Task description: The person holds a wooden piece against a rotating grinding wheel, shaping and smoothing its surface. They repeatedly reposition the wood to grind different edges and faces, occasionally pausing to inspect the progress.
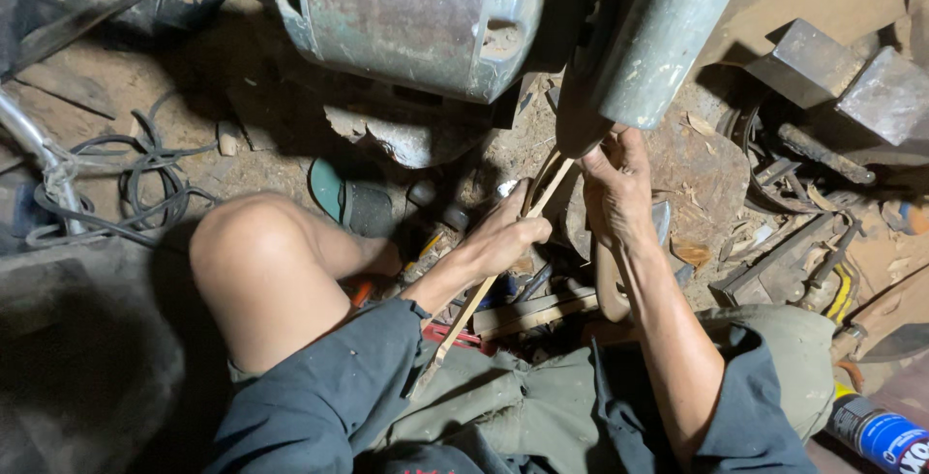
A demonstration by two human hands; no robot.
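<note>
Left hand (pixel 505 238) clamped tight round thin wooden strip (pixel 481 289); right hand (pixel 616 187) pinching strip's top end, up against grinder wheel (pixel 579 111) beside greenish motor housing (pixel 406 19).

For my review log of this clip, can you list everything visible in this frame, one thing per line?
wooden strip: 1, pale tan, held slanting from the lap up to the wheel
grinding wheel: 1, dark, under the guard, by the strip's tip
motor housing: 1, worn green-grey, top centre
wheel guard: 1, grey-green, top right
cables: a tangle, black, floor at left
metal blocks: 2, grey, upper right
scrap tools: several, rusty, floor at right
spray can: 1, blue, bottom right corner
bare knee: 1, left of centre
left hand: grips the strip's middle
right hand: holds the strip near the wheel
</note>
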